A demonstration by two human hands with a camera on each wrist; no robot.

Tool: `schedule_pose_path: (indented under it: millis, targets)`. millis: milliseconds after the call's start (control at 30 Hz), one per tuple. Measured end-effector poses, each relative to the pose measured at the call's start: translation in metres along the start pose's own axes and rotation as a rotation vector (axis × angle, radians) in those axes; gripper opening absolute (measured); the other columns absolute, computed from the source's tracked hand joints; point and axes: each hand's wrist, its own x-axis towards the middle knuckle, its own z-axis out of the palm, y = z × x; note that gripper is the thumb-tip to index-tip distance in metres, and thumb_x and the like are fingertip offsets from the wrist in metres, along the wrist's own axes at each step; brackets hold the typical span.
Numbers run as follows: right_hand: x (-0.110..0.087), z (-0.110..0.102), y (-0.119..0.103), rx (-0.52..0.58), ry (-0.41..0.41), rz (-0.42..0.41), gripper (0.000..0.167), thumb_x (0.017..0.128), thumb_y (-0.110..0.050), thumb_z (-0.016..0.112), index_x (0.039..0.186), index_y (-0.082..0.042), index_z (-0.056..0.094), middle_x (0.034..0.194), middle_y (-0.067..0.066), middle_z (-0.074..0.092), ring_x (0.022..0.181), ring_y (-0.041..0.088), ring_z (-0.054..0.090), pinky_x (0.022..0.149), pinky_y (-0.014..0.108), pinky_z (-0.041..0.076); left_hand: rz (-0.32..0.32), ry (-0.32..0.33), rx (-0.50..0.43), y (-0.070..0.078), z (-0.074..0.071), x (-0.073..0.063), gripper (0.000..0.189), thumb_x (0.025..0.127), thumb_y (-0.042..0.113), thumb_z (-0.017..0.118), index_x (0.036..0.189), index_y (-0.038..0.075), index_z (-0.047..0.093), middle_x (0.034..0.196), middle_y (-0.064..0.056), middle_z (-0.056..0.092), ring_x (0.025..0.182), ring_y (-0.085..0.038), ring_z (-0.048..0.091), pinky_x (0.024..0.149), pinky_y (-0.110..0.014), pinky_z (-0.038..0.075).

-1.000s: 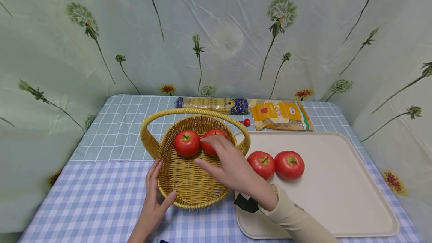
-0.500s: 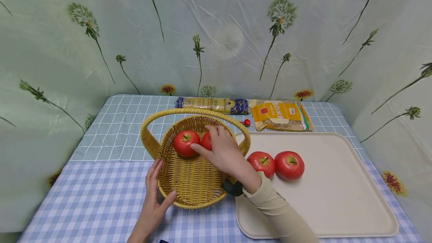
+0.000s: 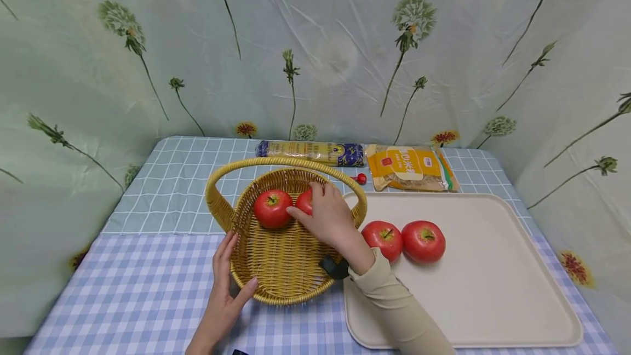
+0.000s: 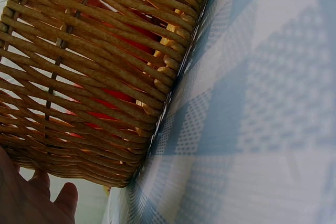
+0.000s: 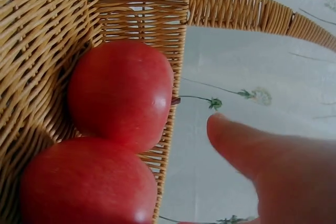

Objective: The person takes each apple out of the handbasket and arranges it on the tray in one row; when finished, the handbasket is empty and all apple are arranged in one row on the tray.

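Note:
A wicker basket (image 3: 283,301) with an arched handle holds two red apples side by side: one at left (image 3: 271,210), one at right (image 3: 304,201). Over the right apple is my right hand (image 3: 331,218), its fingers curving past the far side and covering much of it. In the right wrist view the thumb (image 5: 236,140) sticks out straight, apart from both apples; the fingers are mostly out of sight. My left hand (image 3: 223,295) rests against the basket's left side, fingers along the outer wall and thumb near the front rim. Red shows through the weave in the left wrist view.
A beige tray (image 3: 493,267) lies to the right with two more apples, one near its left edge (image 3: 382,239) and one beside it (image 3: 424,241). Behind are a long noodle pack (image 3: 310,152), an orange food bag (image 3: 411,167) and a small red object (image 3: 361,178).
My right hand reached farther over the right apple, then shifted slightly right. The apples, basket and left hand stay in place.

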Motion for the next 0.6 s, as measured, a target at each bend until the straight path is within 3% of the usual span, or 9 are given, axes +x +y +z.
schedule_pose_path:
  millis: [133, 200, 433, 600]
  targets:
    - [0.0043, 0.0027, 0.0026, -0.022, -0.006, 0.019, 0.076, 0.086, -0.056, 0.06, 0.136, 0.0, 0.043, 0.122, 0.022, 0.048, 0.112, 0.034, 0.047, 0.083, 0.044, 0.046, 0.0, -0.002, -0.014, 0.0, -0.0003, 0.0008, 0.085, 0.083, -0.001, 0.063, 0.152, 0.012, 0.016, 0.156, -0.002, 0.003, 0.141, -0.022, 0.001, 0.103, -0.056, 0.007]
    - [0.0058, 0.0031, 0.0035, -0.034, -0.009, 0.022, 0.075, 0.086, -0.054, 0.061, 0.136, 0.0, 0.044, 0.122, 0.022, 0.048, 0.112, 0.034, 0.047, 0.082, 0.044, 0.047, -0.006, -0.001, -0.018, 0.0008, -0.0004, 0.0011, 0.085, 0.083, -0.001, 0.063, 0.152, 0.013, 0.016, 0.156, -0.001, 0.003, 0.141, -0.021, 0.001, 0.102, -0.058, 0.007]
    - [0.0066, 0.0048, 0.0052, -0.07, 0.001, 0.013, 0.064, 0.087, -0.044, 0.066, 0.129, 0.002, 0.05, 0.118, 0.023, 0.048, 0.108, 0.035, 0.048, 0.073, 0.045, 0.049, -0.004, 0.001, -0.005, -0.0002, 0.0002, 0.0004, 0.086, 0.082, -0.002, 0.063, 0.152, 0.013, 0.016, 0.156, -0.001, 0.003, 0.141, -0.022, 0.001, 0.106, -0.031, 0.008]
    - [0.0058, 0.0056, 0.0067, -0.078, 0.006, 0.014, 0.059, 0.084, -0.042, 0.069, 0.121, 0.002, 0.054, 0.113, 0.022, 0.048, 0.101, 0.034, 0.05, 0.066, 0.043, 0.049, 0.003, 0.002, -0.007, 0.0003, 0.0007, 0.0004, 0.085, 0.082, -0.003, 0.063, 0.152, 0.012, 0.016, 0.156, -0.003, 0.003, 0.141, -0.022, 0.002, 0.105, -0.026, 0.008]
